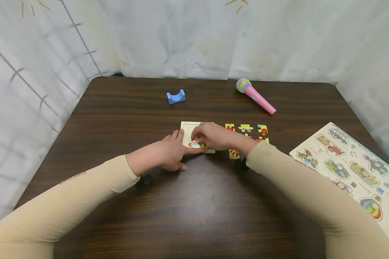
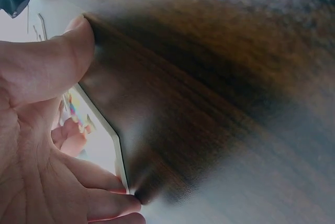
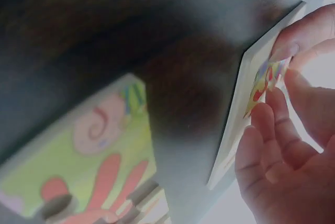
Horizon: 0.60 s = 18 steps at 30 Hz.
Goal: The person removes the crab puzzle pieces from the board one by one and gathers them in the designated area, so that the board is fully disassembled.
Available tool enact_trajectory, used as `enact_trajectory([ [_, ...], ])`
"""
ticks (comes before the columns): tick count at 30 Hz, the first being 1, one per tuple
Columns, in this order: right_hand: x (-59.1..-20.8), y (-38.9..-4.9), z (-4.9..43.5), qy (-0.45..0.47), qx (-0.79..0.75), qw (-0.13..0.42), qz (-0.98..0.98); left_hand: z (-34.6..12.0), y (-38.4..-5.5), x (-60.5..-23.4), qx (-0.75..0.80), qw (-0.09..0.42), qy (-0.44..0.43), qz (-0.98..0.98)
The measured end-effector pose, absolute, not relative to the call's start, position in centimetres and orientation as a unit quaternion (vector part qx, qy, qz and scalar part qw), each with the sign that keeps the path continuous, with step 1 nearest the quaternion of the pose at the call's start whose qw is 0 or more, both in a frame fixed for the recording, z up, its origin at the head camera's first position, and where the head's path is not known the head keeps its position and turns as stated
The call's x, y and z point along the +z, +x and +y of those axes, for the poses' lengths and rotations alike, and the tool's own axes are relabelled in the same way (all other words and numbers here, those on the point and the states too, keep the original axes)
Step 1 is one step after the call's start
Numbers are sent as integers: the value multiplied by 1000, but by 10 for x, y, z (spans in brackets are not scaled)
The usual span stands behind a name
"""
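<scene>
A small cream puzzle tray (image 1: 188, 128) lies on the dark wooden table. My left hand (image 1: 168, 153) rests at its left and near edges, fingers extended, with the index finger along the near side. Over the tray, my right hand (image 1: 215, 136) pinches a colourful jigsaw piece (image 3: 266, 80) between thumb and fingers, low against the tray surface in the right wrist view. Part of the tray is hidden under the right hand. Several loose yellow jigsaw pieces (image 1: 245, 128) lie right of the tray, some covered by the right forearm.
Behind the tray stands a blue curved block (image 1: 176, 97). A pink toy microphone (image 1: 257, 98) lies at the back right. On the right side, a large picture board (image 1: 347, 163) with vehicle and animal shapes reaches past the right sleeve. Pale curtains hang behind the table.
</scene>
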State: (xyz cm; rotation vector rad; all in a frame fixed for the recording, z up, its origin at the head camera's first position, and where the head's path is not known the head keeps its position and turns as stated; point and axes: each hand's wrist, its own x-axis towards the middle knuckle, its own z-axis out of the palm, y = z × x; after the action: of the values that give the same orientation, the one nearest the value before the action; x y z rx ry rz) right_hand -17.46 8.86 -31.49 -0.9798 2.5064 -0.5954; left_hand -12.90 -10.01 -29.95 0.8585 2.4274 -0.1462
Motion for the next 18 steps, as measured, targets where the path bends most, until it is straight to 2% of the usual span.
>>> enact_trajectory([
  [7, -315, -176, 83, -309, -259, 197, 894, -101, -129, -299, -59, 269, 330, 903],
  [18, -316, -174, 83, -310, -282, 199, 886, -102, -130, -302, -52, 273, 328, 903],
])
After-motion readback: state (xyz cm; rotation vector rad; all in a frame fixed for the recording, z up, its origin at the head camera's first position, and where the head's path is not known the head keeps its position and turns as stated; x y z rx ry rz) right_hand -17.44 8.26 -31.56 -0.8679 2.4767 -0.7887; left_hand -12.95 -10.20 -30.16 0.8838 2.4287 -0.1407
